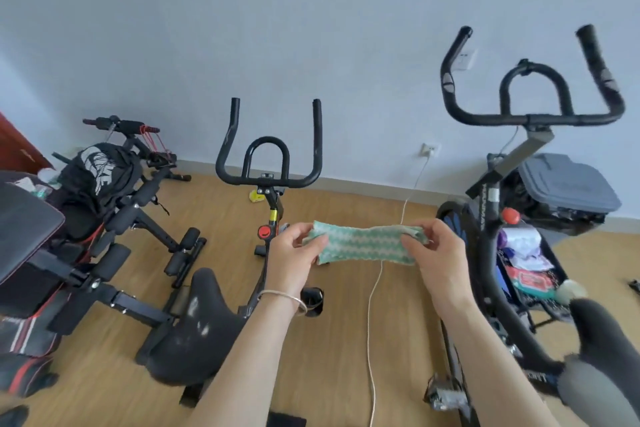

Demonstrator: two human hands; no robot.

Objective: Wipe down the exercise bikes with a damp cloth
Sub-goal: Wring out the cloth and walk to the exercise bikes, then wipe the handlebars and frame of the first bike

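A green and white zigzag cloth (363, 244) is stretched flat between both hands in mid-air above the floor. My left hand (294, 255) pinches its left end and my right hand (438, 258) pinches its right end. A black exercise bike (268, 163) with a red knob stands left of centre, its handlebars toward the wall and its dusty saddle (194, 326) near me. A second black exercise bike (533, 114) stands at the right, closer and taller, with its saddle (602, 357) at the lower right.
A black weight bench (104, 253) with a dark bag on it fills the left. A white cable (374, 305) runs across the wooden floor from a wall socket between the bikes. A grey lidded bin (568, 184) and a basket of packets sit behind the right bike.
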